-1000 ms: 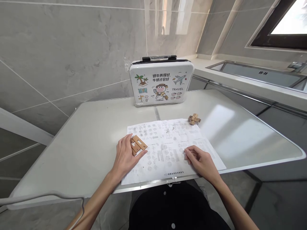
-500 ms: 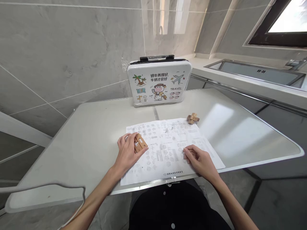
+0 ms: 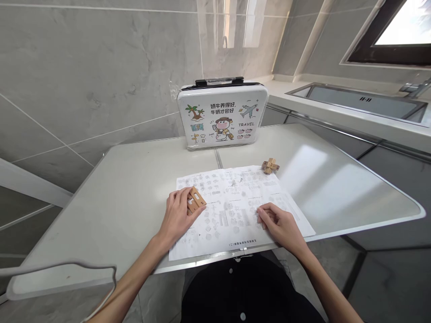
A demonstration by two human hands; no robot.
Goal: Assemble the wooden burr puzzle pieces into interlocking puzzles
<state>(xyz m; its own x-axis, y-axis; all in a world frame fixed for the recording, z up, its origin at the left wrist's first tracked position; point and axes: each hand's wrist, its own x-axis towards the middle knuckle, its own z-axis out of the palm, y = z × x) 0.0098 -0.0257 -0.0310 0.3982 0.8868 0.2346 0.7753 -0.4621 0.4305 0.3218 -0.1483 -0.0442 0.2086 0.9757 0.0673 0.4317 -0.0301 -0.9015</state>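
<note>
My left hand (image 3: 178, 207) is closed around flat wooden puzzle pieces (image 3: 197, 198) with cut-out slots, over the left part of a printed sheet. How many pieces it holds I cannot tell, as the fingers cover part of them. The white paper sheet (image 3: 232, 233) bears rows of small diagrams and lies at the table's front edge. On its right side rests my right hand (image 3: 276, 220), fingers curled together; whether anything is inside them is hidden. An assembled wooden burr puzzle (image 3: 270, 166) sits at the sheet's far right corner.
A white cartoon-printed case (image 3: 222, 116) with a black handle stands upright at the back of the pale folding table (image 3: 141, 179), near the tiled wall. A white cable (image 3: 67, 267) hangs at the lower left. To the right is a counter with a sink (image 3: 357, 102).
The camera view has shifted very slightly. Both hands stay in nearly the same places, the left with the wooden pieces.
</note>
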